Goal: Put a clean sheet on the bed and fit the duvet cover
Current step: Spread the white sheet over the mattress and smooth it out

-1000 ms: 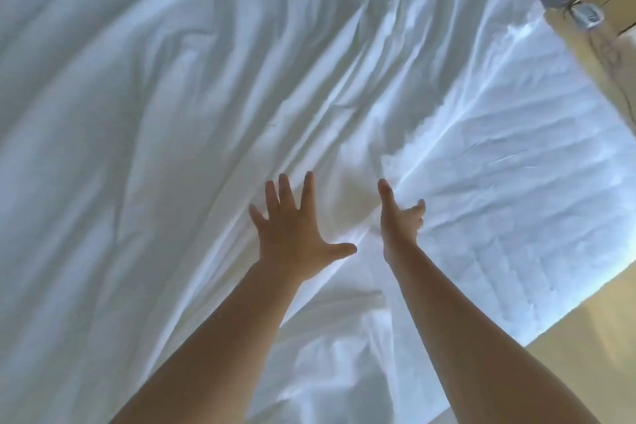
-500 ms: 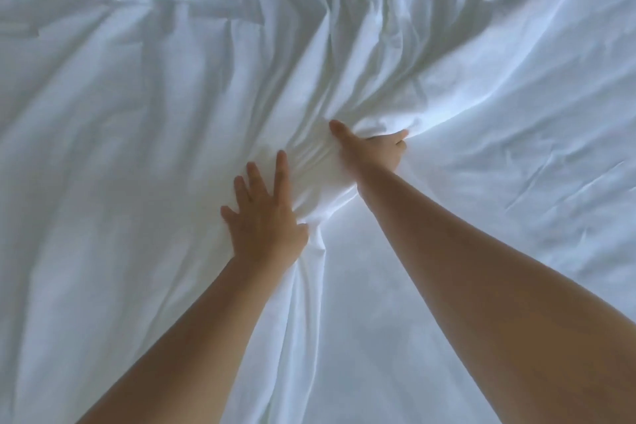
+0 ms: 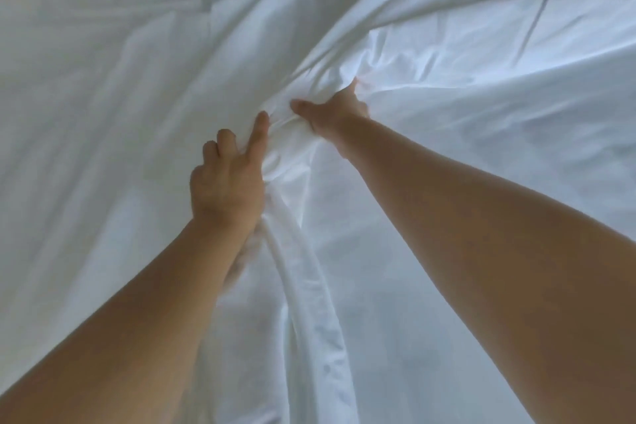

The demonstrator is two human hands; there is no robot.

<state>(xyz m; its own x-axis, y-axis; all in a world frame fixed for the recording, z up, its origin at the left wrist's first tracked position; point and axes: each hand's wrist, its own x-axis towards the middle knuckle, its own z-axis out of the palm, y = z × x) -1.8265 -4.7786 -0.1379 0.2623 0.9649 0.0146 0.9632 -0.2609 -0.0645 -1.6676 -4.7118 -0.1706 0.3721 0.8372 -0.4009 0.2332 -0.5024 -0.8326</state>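
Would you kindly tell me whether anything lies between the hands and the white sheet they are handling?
Nothing visible does. The right hand grips a bunch of the white sheet directly, and the left hand lies against the gathered fold beside it, its thumb hidden in the cloth.
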